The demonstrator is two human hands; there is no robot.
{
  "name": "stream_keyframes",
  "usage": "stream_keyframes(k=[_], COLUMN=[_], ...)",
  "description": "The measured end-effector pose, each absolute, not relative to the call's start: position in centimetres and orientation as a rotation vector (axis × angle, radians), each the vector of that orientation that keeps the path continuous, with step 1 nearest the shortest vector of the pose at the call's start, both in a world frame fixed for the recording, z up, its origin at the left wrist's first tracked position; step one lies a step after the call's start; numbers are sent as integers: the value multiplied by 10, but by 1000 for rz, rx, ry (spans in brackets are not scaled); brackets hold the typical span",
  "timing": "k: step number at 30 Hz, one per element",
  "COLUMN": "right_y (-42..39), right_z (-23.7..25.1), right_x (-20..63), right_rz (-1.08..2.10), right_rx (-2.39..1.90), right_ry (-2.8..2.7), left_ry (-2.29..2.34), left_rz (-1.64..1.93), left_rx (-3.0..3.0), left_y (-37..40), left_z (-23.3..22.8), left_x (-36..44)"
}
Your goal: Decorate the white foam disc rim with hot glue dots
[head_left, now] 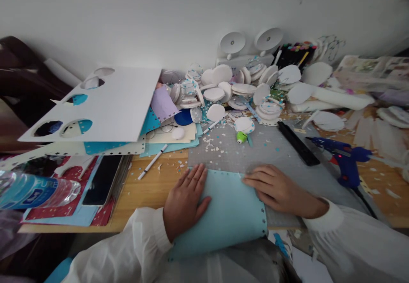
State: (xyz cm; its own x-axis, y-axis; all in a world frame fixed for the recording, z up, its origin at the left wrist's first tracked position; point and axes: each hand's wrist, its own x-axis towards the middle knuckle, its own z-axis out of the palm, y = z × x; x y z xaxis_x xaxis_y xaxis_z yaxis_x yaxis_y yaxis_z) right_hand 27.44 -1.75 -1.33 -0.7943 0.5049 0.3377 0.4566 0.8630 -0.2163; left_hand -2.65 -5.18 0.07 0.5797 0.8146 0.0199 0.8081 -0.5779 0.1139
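Left hand (185, 200): flat, fingers together, pressing blue sheet (228, 212).
Right hand (279, 191): flat on sheet's 2 o'clock corner.
Glue gun (343, 157): 3 o'clock, apart.

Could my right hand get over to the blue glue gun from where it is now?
Probably yes. The right hand lies flat on the light blue sheet, and the glue gun sits on its right with only bare grey mat between them.

A light blue sheet of paper (228, 208) lies flat at the near edge of the counter, partly on a grey mat. A row of small punched holes runs along its far edge and down its right edge. Its near part curves down over the counter's edge.
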Motion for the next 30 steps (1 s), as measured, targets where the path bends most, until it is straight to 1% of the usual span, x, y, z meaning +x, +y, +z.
stream_keyframes(k=[11,19,22,25,27,30], right_y=[-27,-21,-21,-24,-27,-28], right_z=[-7,-9,-8,-7,-7,-8], right_x=[287,273,274,276,278,278], right_rz=[149,6,-20,-158,-231,-251], right_rx=[-881,-1112,-980,-819,-762,-744], right_ry=[-2599,-2521,-2617,-2670,-2675,-2690], left_ry=[1394,1385,1390,1406,1413,1408], left_rz=[114,141,117,125,139,124], left_rx=[2692,2695,2697,2694,2695,2704], left_y=[-52,-53,-53,-53,-53,-52], left_z=[0,-1,-1,-1,-1,0], left_x=[-26,-27,-27,-26,-26,-26])
